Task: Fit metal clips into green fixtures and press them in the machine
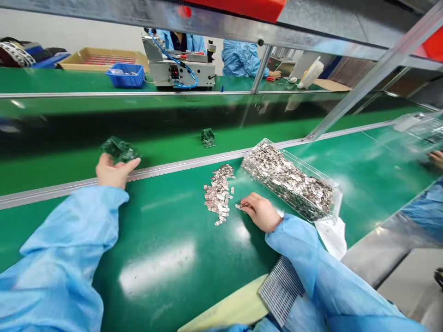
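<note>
Over the far green conveyor strip, my left hand (pixel 113 173) grips a green circuit board (pixel 119 148), slightly blurred, with thumb and fingers at its near side. My right hand (pixel 261 212) is closed in a pinch low over the green worktop, with a few small silver metal pieces (pixel 238 206) at its fingertips. Just left of that hand lies a loose pile of the same metal pieces (pixel 218 193). Behind and to the right of it, a clear plastic box (pixel 332 207) is heaped with many more. Another green circuit board (pixel 208 137) rests on the conveyor.
A metal rail (pixel 180 167) divides worktop and conveyor. A slanted post (pixel 353 83) rises at right. A grey ribbed sheet (pixel 282 290) and a white cloth (pixel 332 235) lie near my right arm. Across stand a machine (pixel 183 74), a blue bin (pixel 126 76) and co-workers; another person's hand (pixel 436 158) shows at right.
</note>
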Available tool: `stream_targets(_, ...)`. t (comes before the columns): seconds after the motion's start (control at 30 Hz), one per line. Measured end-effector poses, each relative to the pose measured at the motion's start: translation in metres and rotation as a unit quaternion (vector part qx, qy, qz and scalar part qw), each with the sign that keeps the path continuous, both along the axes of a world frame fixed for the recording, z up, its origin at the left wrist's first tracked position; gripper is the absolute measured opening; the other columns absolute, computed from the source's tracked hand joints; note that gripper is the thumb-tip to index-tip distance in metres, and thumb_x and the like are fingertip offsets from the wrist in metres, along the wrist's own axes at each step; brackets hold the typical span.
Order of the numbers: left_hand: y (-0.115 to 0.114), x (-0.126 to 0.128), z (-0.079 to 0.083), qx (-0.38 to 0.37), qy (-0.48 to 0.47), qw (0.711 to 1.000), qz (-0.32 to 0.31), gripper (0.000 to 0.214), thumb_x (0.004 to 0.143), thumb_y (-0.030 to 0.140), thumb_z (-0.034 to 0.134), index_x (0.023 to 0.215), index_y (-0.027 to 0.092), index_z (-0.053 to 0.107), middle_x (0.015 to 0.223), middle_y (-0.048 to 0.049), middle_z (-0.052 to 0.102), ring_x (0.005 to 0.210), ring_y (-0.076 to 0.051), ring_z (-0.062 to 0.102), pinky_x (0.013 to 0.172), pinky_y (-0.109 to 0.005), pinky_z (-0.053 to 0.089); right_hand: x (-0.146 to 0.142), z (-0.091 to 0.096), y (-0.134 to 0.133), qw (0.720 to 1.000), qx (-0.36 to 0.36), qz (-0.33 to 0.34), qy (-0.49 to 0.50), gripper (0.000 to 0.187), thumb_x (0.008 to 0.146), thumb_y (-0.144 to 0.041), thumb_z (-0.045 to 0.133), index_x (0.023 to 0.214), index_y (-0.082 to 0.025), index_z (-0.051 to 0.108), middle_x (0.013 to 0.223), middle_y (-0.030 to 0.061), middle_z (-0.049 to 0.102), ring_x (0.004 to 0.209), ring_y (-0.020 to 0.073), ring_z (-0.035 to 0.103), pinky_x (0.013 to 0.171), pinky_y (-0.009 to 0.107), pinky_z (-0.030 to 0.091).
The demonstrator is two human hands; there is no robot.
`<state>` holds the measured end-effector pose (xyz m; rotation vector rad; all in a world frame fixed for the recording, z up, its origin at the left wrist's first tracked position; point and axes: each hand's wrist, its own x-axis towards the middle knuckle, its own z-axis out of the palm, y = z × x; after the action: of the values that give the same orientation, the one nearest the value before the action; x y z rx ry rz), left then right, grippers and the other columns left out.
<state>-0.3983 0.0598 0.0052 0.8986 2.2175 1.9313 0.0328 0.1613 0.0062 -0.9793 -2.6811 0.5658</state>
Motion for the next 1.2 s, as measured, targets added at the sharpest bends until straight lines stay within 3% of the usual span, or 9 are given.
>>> stream_targets(0.1, -0.004, 0.091, -0.004, 0.022, -0.073, 0.991, -0.110, 0.064, 0.054, 0.043, 0.088, 0.101, 0.015, 0.054, 0.098, -0.0063, 0.069, 0.088, -0.021, 0.068, 0.085, -0.038, 0.058, 0.006, 0.001, 0.000, 0.999, -0.029, -0.028, 0.006, 0.012, 0.083, -0.008, 0.065, 0.085, -0.020, 0.067, 0.084, 0.0031, 0.063, 0.070, 0.0153, 0.064, 0.066, 0.026, 0.054)
stream_targets(0.2, -0.030, 0.180, -0.003, 0.054, -0.269, 0.927, -0.255, 0.070, 0.048, 0.029, 0.092, 0.106, 0.020, 0.054, 0.107, -0.0051, 0.069, 0.093, -0.020, 0.069, 0.086, -0.033, 0.058, 0.005, 0.001, -0.003, 0.998, -0.042, -0.054, 0.015, 0.008, 0.082, -0.012, 0.068, 0.081, -0.019, 0.066, 0.080, 0.0026, 0.062, 0.066, 0.0140, 0.062, 0.063, 0.024, 0.050)
stream_targets(0.27, -0.053, 0.225, 0.002, 0.037, -0.329, 0.893, -0.306, 0.069, 0.050, 0.023, 0.091, 0.108, 0.021, 0.053, 0.107, -0.0042, 0.070, 0.093, -0.020, 0.070, 0.084, -0.030, 0.059, 0.003, 0.001, -0.005, 0.996, -0.042, -0.075, 0.018, 0.007, 0.082, -0.016, 0.069, 0.077, -0.019, 0.065, 0.078, 0.0026, 0.061, 0.064, 0.0141, 0.060, 0.062, 0.025, 0.049)
stream_targets(0.37, -0.082, 0.266, 0.008, 0.010, -0.367, 0.871, -0.325, 0.065, 0.053, 0.020, 0.091, 0.106, 0.021, 0.052, 0.101, -0.0037, 0.072, 0.087, -0.019, 0.072, 0.077, -0.028, 0.061, 0.001, 0.000, -0.006, 0.994, -0.038, -0.103, 0.017, 0.012, 0.081, -0.013, 0.069, 0.073, -0.019, 0.063, 0.074, 0.0020, 0.062, 0.064, 0.0149, 0.060, 0.064, 0.026, 0.047)
stream_targets(0.63, -0.100, 0.316, 0.003, 0.041, -0.403, 0.867, -0.290, 0.062, 0.055, 0.021, 0.090, 0.105, 0.023, 0.052, 0.098, -0.0015, 0.073, 0.082, -0.018, 0.072, 0.073, -0.027, 0.061, 0.006, 0.007, -0.007, 0.993, -0.047, -0.105, 0.020, 0.031, 0.081, -0.005, 0.060, 0.108, -0.020, 0.064, 0.075, -0.0012, 0.066, 0.064, 0.0137, 0.061, 0.062, 0.023, 0.047)
stream_targets(0.77, -0.100, 0.330, -0.003, 0.062, -0.403, 0.864, -0.294, 0.060, 0.058, 0.021, 0.088, 0.105, 0.024, 0.050, 0.102, -0.0020, 0.071, 0.088, -0.017, 0.071, 0.076, -0.026, 0.060, 0.002, 0.011, -0.009, 0.995, -0.041, -0.093, 0.017, 0.013, 0.080, -0.008, 0.062, 0.083, -0.019, 0.068, 0.078, 0.0023, 0.066, 0.068, 0.0154, 0.062, 0.067, 0.027, 0.048)
stream_targets(0.93, -0.101, 0.334, -0.003, 0.057, -0.404, 0.861, -0.303, 0.059, 0.060, 0.023, 0.088, 0.101, 0.023, 0.045, 0.099, -0.0010, 0.069, 0.082, -0.015, 0.071, 0.072, -0.026, 0.060, 0.002, 0.027, -0.014, 0.991, -0.048, -0.104, 0.064, 0.016, 0.077, -0.005, 0.060, 0.067, -0.018, 0.063, 0.075, 0.0033, 0.063, 0.065, 0.0151, 0.059, 0.066, 0.027, 0.048)
stream_targets(1.07, -0.100, 0.332, -0.002, 0.073, -0.420, 0.849, -0.312, 0.058, 0.064, 0.027, 0.086, 0.098, 0.024, 0.040, 0.100, 0.0006, 0.067, 0.079, -0.014, 0.072, 0.077, -0.029, 0.060, 0.030, 0.049, -0.048, 0.985, -0.085, -0.096, 0.120, 0.008, 0.083, -0.017, 0.057, 0.077, -0.019, 0.061, 0.070, 0.0005, 0.063, 0.062, 0.0141, 0.059, 0.059, 0.025, 0.048)
stream_targets(1.2, -0.100, 0.334, -0.003, 0.081, -0.427, 0.839, -0.328, 0.058, 0.067, 0.027, 0.085, 0.100, 0.025, 0.038, 0.101, 0.0010, 0.067, 0.082, -0.015, 0.072, 0.079, -0.029, 0.060, 0.052, 0.057, -0.110, 0.959, -0.157, -0.057, 0.228, 0.009, 0.087, -0.024, 0.054, 0.090, -0.019, 0.061, 0.071, -0.0003, 0.063, 0.063, 0.0144, 0.060, 0.057, 0.025, 0.051)
